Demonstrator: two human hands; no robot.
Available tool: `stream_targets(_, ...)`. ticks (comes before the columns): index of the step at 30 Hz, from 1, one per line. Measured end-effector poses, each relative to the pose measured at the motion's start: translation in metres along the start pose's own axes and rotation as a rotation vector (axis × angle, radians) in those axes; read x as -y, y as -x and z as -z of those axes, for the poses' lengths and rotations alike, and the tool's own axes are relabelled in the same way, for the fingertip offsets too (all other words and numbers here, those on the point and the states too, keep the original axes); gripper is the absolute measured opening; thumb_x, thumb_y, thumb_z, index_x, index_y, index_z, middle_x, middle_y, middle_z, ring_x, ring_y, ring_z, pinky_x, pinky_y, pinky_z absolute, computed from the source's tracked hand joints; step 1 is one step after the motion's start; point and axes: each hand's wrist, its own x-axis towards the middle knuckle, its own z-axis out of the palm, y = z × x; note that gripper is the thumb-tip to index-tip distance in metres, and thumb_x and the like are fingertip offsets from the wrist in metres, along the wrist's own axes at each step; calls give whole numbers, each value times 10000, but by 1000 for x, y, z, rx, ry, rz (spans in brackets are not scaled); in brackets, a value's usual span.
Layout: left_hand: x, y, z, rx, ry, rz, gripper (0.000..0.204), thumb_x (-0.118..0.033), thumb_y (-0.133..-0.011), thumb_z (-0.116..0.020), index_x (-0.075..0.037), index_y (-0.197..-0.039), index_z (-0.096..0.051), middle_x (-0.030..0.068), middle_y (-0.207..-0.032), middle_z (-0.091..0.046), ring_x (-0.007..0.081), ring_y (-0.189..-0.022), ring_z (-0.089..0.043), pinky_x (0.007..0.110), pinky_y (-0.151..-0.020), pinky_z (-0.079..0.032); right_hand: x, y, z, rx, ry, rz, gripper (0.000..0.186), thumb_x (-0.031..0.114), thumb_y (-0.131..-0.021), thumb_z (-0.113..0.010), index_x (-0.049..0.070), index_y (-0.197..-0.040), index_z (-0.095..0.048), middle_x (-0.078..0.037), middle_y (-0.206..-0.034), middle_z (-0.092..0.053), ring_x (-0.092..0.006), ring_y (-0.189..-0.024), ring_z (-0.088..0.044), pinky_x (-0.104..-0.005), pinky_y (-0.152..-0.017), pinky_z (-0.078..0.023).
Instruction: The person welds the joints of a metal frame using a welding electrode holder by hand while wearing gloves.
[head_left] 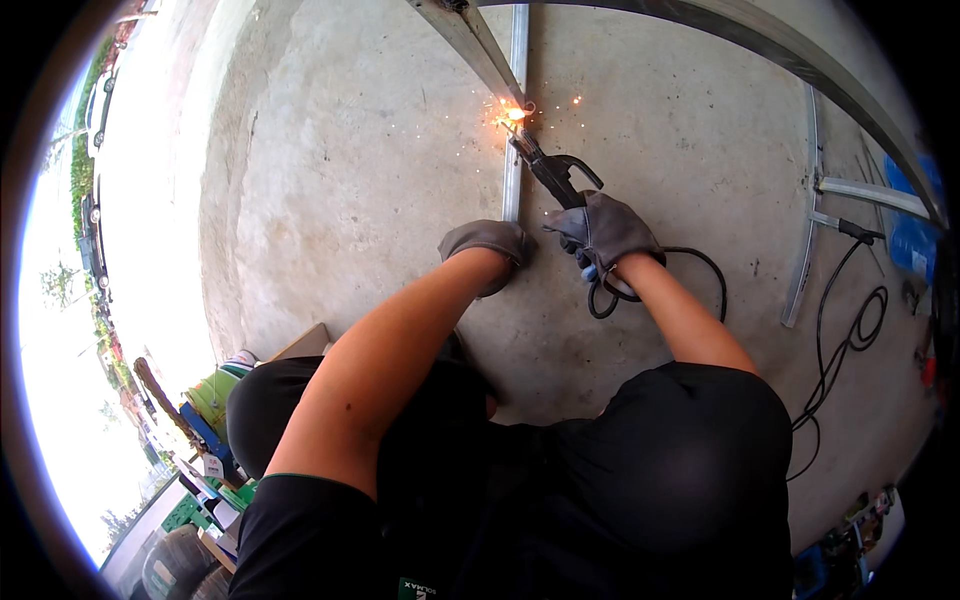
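My right hand (pixel 608 232), in a grey work glove, is closed round the handle of a black welding electrode holder (pixel 552 172). Its tip points up and left at a bright arc (pixel 516 113), with orange sparks flying off. The arc burns where an upright steel post (pixel 470 48) meets a flat-lying square metal tube (pixel 513 180) on the floor. My left hand (pixel 484 250), gloved too, is closed over the near end of that tube; its fingers are partly hidden. A black cable (pixel 722 280) loops out below my right glove.
A curved steel bar (pixel 780 45) arches across the upper right. Another metal tube (pixel 800 265) lies on the right, with a black clamp (pixel 858 232) and coiled cable (pixel 865 320) beside it. Blue containers (pixel 910 235) stand at the far right. Mixed items (pixel 205 410) are at lower left.
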Motion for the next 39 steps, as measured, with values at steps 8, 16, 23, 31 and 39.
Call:
stream_targets(8, -10, 12, 6, -19, 42, -7, 481, -451, -949, -644, -49, -1157, -806, 211, -1085, -802, 363, -1022, -785, 465, -879, -597, -23, -28, -1, -60, 163, 95, 368, 369, -918, -826, 33, -966, -684, -62, -727, -656, -152, -489, -548, -341, -412, -463)
stream_targets(16, -39, 61, 47, 142, -604, -193, 240, -12, -891, -814, -83, -1119, -839, 117, -1087, -830, 267, -979, -791, 406, -827, -649, -28, -36, 1, -85, 125, 37, 406, 389, -915, -856, 32, -1008, -687, -70, -697, -680, -172, -478, -583, -355, -414, -485)
stream_targets(23, -28, 52, 39, 51, -356, -156, 330, -16, -833, -863, -73, -1156, -826, 107, -1125, -829, 268, -984, -797, 424, -785, -655, -24, -33, 2, -80, 128, 67, 432, 395, -916, -870, 30, -1048, -679, -74, -709, -692, -171, -483, -597, -359, -405, -477)
stream_targets(31, -22, 40, 30, 35, -346, -160, 340, -26, -828, -872, -65, -1162, -827, 120, -1077, -838, 296, -946, -806, 429, -770, -654, -24, -21, 8, -50, -33, 15, 383, 326, -933, -853, 32, -1092, -666, -60, -723, -664, -146, -481, -567, -342, -403, -451)
stream_targets(39, -22, 38, 32, 120, -431, -216, 277, -202, -1004, -668, -42, -1175, -815, 184, -1140, -819, 337, -1002, -802, 445, -837, -637, -8, 11, 14, -36, -57, -24, 363, 395, -918, -844, 52, -954, -729, -48, -720, -697, -136, -578, -633, -318, -529, -498)
